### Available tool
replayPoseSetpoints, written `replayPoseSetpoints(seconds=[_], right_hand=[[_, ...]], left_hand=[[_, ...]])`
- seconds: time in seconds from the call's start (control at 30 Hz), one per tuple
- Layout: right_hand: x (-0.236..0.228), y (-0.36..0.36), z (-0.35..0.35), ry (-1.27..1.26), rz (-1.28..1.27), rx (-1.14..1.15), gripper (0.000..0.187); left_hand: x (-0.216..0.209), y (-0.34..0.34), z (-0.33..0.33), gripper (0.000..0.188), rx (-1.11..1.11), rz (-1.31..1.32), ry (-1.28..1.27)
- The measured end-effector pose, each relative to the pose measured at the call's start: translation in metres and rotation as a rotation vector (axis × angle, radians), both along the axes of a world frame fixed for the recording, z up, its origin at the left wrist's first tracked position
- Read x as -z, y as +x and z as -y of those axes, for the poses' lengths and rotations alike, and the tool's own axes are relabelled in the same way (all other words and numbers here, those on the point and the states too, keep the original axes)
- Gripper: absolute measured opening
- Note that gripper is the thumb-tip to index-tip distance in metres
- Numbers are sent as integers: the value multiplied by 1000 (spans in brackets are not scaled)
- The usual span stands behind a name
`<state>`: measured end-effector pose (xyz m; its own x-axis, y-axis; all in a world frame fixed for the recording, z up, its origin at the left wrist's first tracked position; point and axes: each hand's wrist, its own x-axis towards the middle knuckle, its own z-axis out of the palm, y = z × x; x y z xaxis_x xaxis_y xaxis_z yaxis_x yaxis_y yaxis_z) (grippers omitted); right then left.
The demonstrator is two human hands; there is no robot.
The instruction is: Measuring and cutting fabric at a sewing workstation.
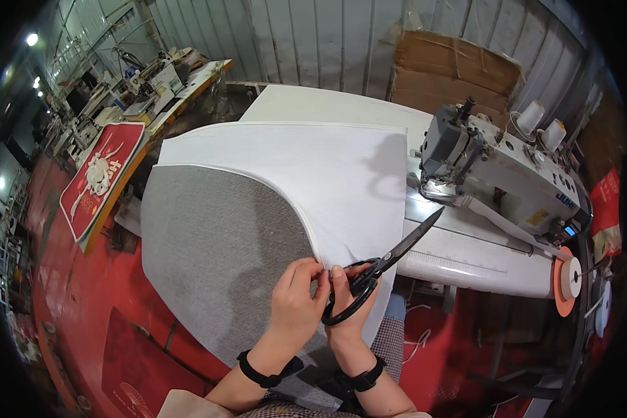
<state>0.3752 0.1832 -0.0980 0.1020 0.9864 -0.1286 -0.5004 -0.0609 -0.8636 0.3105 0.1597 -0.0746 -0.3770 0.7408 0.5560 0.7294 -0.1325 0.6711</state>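
A large mat, grey on one face (216,216) and white on the other (334,174), lies folded over the table in front of me, with a white binding along its curved edge. My left hand (295,299) pinches that edge between thumb and fingers. Close beside it, my right hand (348,306) has its thumb and fingertips at the same spot on the edge. Black-handled scissors (402,247) hang in my right hand, their dark blades pointing up and to the right, away from the edge. What lies between the fingertips is too small to make out.
To the right stands an industrial sewing machine (501,160) with white thread cones (529,117) and a tape reel (570,276). A white worktable (460,261) carries it. At the left, a bench (129,157) holds a red printed mat (101,174). Cardboard (453,73) leans on the metal wall.
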Motion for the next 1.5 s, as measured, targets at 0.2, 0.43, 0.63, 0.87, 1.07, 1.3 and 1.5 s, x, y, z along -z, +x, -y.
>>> replayPoseSetpoints(seconds=[0.2, 0.43, 0.63, 0.87, 1.07, 1.3, 1.5], right_hand=[[-1, 0, 1, 8, -25, -6, 31], [6, 9, -5, 5, 3, -40, 31], [7, 14, -12, 64, 26, -59, 30], [6, 11, -17, 9, 29, -20, 30], [3, 10, -12, 58, 85, -11, 30], [0, 7, -9, 140, 175, -2, 31], [5, 10, -10, 83, 161, -25, 32]], left_hand=[[1, -1, -1, 16, 17, -13, -4], [-6, -18, 0, 12, 211, 195, -191], [-4, -29, -4, 8, 319, 434, -265], [-14, -23, 1, 10, 298, 165, -271], [-29, -1, 4, 17, 30, -9, -293], [-16, -1, 0, 15, 7, -28, -166], [-19, -13, 0, 12, 110, 19, -248]])
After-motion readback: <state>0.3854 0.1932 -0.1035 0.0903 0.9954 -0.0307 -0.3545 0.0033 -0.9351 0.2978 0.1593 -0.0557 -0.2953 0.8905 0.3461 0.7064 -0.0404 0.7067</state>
